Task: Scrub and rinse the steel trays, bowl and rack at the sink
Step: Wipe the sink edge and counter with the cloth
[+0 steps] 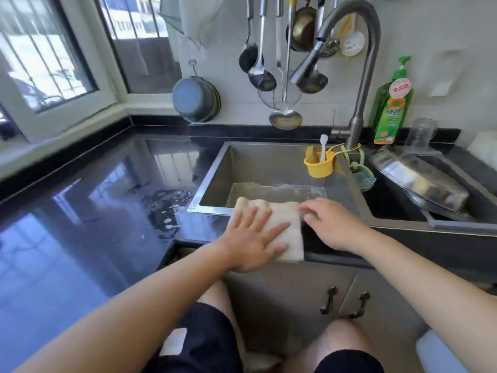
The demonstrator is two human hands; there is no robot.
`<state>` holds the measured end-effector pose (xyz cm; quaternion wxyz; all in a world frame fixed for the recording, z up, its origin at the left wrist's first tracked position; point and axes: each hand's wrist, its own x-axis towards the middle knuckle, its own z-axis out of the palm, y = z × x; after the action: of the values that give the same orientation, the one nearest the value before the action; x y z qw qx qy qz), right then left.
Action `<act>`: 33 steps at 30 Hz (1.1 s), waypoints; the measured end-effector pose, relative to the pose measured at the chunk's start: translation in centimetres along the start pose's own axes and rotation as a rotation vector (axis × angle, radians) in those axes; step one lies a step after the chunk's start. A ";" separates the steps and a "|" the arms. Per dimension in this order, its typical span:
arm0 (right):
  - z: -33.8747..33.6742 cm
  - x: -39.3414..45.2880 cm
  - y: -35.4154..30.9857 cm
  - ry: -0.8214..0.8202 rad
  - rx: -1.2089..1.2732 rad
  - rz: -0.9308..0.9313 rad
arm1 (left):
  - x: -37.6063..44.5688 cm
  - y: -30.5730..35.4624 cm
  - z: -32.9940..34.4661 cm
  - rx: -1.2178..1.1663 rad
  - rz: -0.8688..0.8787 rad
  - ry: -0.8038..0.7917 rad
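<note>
My arms are bare from the edge of the view down to the wrists, with no sleeves, watch or bracelet on them. My left hand (pixel 251 242) and my right hand (pixel 332 224) wear no gloves and no rings. Lower down I have on dark, almost black shorts (pixel 204 343) that end at my bare knees, with a pale patch on the left leg.
</note>
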<state>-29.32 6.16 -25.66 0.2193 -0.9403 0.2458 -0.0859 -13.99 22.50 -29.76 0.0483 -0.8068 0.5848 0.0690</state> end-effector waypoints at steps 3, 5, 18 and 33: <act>1.8 2.4 -3.6 -0.039 0.010 -0.088 | -5.1 -9.8 0.3 -0.028 -0.247 -0.062; 3.0 3.5 -6.0 -0.053 -0.006 -0.148 | -8.4 -14.4 -0.4 -0.036 -0.369 -0.097; 7.2 9.1 -19.4 -0.156 0.005 -0.467 | -17.0 -17.2 1.1 -0.103 -0.345 0.029; 10.9 26.1 -17.3 -0.187 -0.092 -0.255 | 6.1 -28.1 -1.2 0.030 -0.143 0.114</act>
<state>3.51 10.72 -26.11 0.1853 -0.9768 0.1065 -0.0141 14.68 25.36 -29.66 0.0316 -0.8483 0.5284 0.0106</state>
